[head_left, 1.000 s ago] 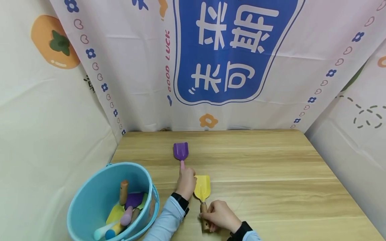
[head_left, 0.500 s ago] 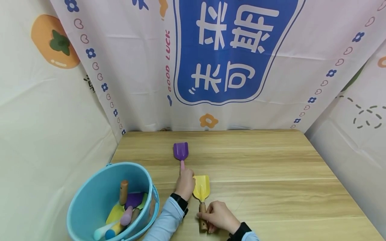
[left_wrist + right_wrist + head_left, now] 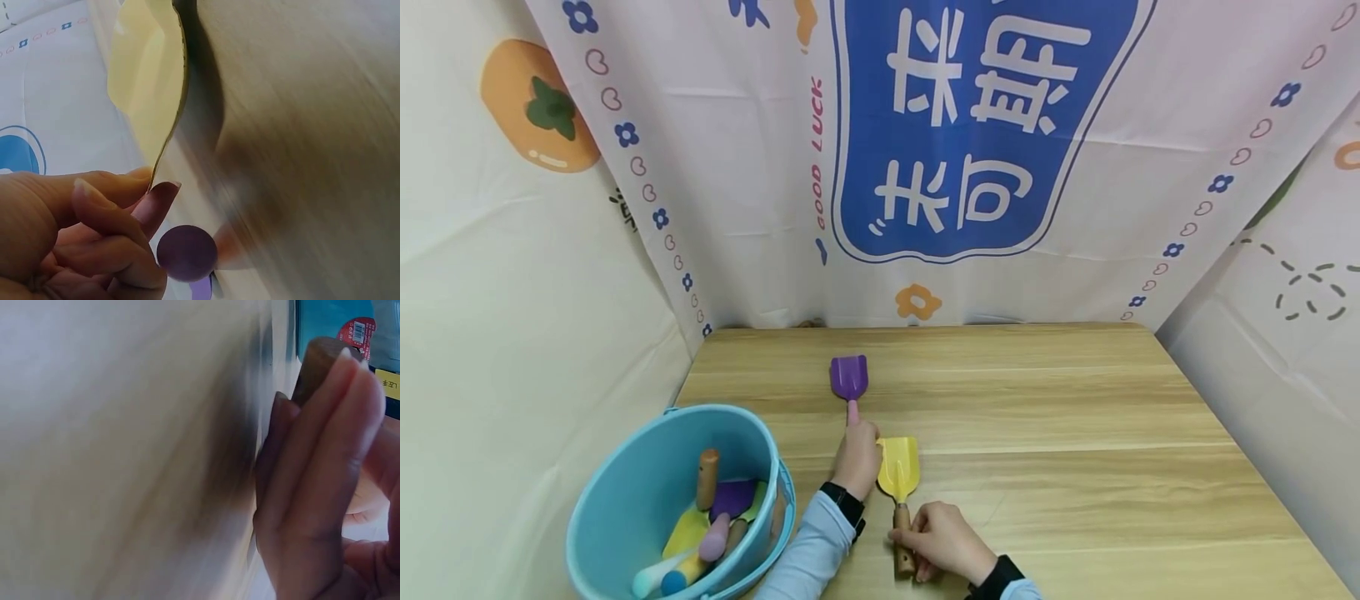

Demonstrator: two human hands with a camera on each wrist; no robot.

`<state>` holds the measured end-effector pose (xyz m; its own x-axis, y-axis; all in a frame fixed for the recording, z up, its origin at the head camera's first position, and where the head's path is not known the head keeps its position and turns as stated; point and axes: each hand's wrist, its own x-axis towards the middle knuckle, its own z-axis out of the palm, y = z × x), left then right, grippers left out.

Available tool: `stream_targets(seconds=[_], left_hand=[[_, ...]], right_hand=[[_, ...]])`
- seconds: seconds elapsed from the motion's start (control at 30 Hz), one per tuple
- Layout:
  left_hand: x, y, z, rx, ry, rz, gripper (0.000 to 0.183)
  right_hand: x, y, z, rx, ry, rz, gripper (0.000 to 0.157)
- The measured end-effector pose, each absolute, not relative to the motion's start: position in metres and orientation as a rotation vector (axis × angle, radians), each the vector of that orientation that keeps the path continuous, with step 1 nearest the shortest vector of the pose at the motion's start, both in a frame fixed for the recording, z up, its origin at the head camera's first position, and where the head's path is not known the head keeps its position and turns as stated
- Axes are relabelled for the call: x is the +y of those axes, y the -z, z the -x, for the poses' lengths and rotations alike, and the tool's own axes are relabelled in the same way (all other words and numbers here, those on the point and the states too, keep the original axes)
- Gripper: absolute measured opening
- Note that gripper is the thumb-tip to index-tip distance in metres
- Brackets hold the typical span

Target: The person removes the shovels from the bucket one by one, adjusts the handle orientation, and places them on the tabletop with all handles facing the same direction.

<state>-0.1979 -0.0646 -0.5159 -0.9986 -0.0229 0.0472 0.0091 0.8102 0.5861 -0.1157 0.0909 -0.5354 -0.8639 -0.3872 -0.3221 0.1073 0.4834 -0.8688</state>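
Observation:
A small toy shovel with a yellow blade [image 3: 898, 468] and a wooden handle [image 3: 902, 533] lies low over the table in the head view. My left hand [image 3: 859, 458] pinches a corner of its blade between thumb and fingertip, as the left wrist view shows with the yellow blade [image 3: 147, 69]. Fingers of my right hand [image 3: 943, 542] grip the wooden handle, whose end [image 3: 319, 365] sticks out past the fingertips in the right wrist view. Beyond my left hand lies a purple shovel [image 3: 849, 377], its pink handle partly hidden by that hand.
On the left stands a light blue bucket [image 3: 613, 500] with several toy shovels inside, their handles pointing up. The wood-grain table [image 3: 1075, 467] stretches to the right. Printed cloth [image 3: 760, 167] hangs behind and along both sides.
Both hands have shifted slightly left, carrying the yellow shovel along. The purple shovel and the bucket stay where they were.

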Motion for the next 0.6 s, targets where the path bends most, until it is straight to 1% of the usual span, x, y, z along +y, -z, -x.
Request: stream_targets(seconds=[0.17,0.27,0.37,0.6], left_hand=[[-0.065,0.508,0.198,-2.918,0.915,0.007,0.012],[-0.065,0.494,0.193,-2.866,0.929,0.062,0.015],[-0.068,0.468,0.181,-2.795,0.962,0.136,0.017],[-0.082,0.394,0.132,-2.682,0.946,0.263,0.020]], right_hand=[[0.094,0.530,0.115,2.291,1.333,0.252,0.036],[0.097,0.520,0.117,2.350,1.295,0.273,0.035],[0.101,0.506,0.121,2.431,1.258,0.311,0.033],[0.112,0.480,0.130,2.560,1.165,0.365,0.035]])
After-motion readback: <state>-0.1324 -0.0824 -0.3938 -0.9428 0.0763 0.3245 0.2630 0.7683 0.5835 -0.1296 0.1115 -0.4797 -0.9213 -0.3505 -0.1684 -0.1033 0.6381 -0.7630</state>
